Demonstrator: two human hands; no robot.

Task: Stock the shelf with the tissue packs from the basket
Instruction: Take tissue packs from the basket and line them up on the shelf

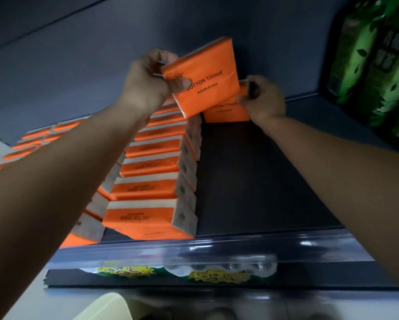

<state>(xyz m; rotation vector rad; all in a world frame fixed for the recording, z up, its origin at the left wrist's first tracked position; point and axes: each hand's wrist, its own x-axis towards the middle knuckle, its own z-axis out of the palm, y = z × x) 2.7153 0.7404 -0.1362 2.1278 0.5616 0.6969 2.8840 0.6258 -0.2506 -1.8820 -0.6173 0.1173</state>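
Counting the orange packs not yet in the stock, we found two, one in each hand. The left hand [147,82] gripped the raised tissue pack [201,77] at its left end, thumb across the printed face and fingers curled behind. That pack hung tilted in the air above the back of the shelf [263,181]. The right hand [265,100] was closed round the right end of the second tissue pack [226,110], which sat low at the back of the shelf, partly behind the raised one. Blur kept us from telling its fingers apart.

Left of the bare dark strip ran a row of stocked packs [152,167], set on edge from front to back. We counted at least seven, the far ones hidden by the raised pack. Further rows [32,144] lay beyond the left forearm, too covered to count. Green packages [374,65], at least two, stood at the right. Below the front rail [217,248] we saw two yellow labels [219,276] on wrapped goods.
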